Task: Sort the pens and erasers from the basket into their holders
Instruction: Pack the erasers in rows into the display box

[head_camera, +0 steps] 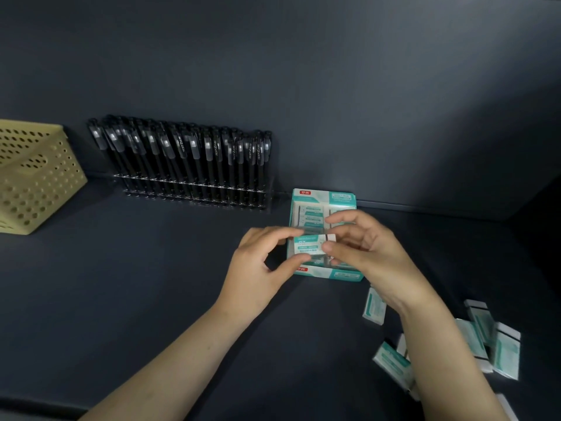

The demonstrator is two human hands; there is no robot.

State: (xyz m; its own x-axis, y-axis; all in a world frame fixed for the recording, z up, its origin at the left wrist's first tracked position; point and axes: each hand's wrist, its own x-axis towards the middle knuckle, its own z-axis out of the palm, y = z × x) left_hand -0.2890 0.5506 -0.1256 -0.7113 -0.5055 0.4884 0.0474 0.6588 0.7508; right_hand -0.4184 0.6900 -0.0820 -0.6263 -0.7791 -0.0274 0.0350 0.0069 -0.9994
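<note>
At the far left the yellow perforated basket (36, 177) sits tipped at an angle, and its inside is hidden, so I cannot tell whether anything is left in it. Beside it, against the back wall, the black pens (182, 156) stand upright in packed rows in a clear rack (194, 189), which keeps them caps-up; the pen half of the job looks about done. Further right the left hand (258, 268) pinches one end of a wrapped eraser (309, 243) between thumb and forefinger. The right hand (373, 253) pinches the other end the same way, so the eraser is held level just above the teal eraser box (321, 197), probably to line it up with the rows lying inside and fit it into a gap. At the far right loose erasers (485, 338) lie scattered on the dark tabletop (151, 284) near the right forearm, likely within easy reach to go into the box one by one
</note>
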